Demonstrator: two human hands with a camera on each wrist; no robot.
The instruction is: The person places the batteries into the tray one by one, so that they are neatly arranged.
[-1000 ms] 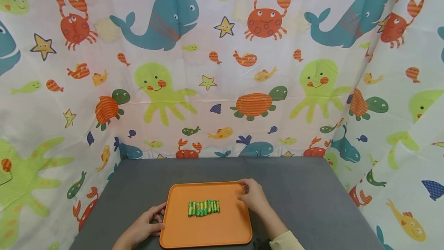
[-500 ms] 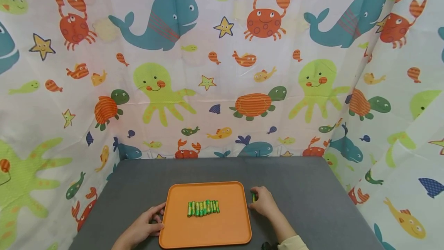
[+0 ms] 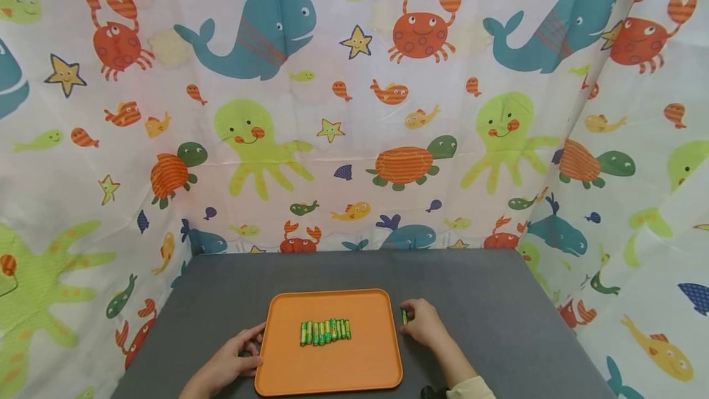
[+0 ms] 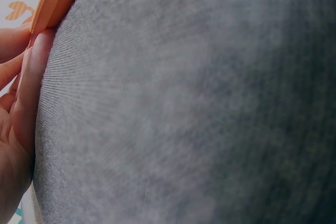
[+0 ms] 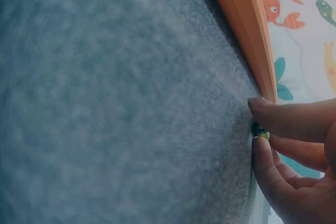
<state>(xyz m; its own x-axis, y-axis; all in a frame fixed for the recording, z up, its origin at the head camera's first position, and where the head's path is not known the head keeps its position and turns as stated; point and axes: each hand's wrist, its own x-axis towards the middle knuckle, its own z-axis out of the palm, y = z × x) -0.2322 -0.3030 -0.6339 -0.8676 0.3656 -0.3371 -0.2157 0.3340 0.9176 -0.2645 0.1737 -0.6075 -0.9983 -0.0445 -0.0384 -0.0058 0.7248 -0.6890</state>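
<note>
Several green and yellow batteries (image 3: 325, 332) lie side by side in a row on an orange tray (image 3: 332, 374). Just off the tray's right rim, my right hand (image 3: 425, 321) pinches another green battery (image 3: 404, 316) between thumb and finger, down at the tabletop. In the right wrist view only the end of that battery (image 5: 260, 131) shows between the fingertips, close to the tray's side (image 5: 252, 30). At the tray's left rim, my left hand (image 3: 228, 359) rests with fingertips and thumb touching the edge. The left wrist view shows those fingers (image 4: 37, 59) against the tray's side.
The tray stands on a dark grey tabletop (image 3: 471, 291). A white curtain (image 3: 354, 226) printed with sea animals hangs behind the table and along both sides. A small black object (image 3: 432, 393) is by my right sleeve (image 3: 471, 388).
My right hand has moved from over the tray's far right corner to the tabletop right of the tray, where the battery shows at its fingertips. The left hand and the row have stayed put.
</note>
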